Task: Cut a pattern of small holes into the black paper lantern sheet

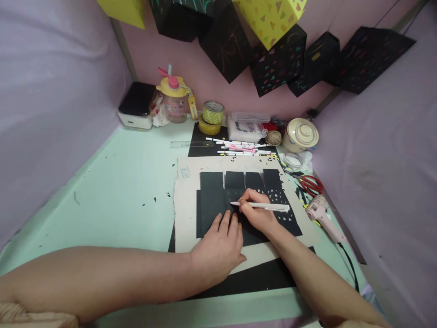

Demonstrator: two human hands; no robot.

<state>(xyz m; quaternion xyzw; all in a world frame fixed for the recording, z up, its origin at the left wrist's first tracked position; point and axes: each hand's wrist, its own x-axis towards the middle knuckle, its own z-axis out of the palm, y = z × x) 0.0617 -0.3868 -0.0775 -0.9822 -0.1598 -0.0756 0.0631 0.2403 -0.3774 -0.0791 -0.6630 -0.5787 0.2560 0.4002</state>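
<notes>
A black cut-out paper sheet (218, 200) with flaps along its top lies on a cream board (186, 200) in the middle of the table. My left hand (220, 246) rests flat on the sheet's lower part, fingers stretched out. My right hand (257, 212) pinches a white pen (269, 207), its tip touching the black sheet near the middle. Small white triangle marks (280, 200) cover the sheet's right side.
Several white pens (239, 146), tape rolls (212, 117), a clear box (246, 127), a drinking bottle (174, 98) and a round lidded pot (301, 134) line the back. Red scissors (311, 184) and a glue gun (322, 216) lie at the right. Black and yellow paper boxes (278, 59) hang above.
</notes>
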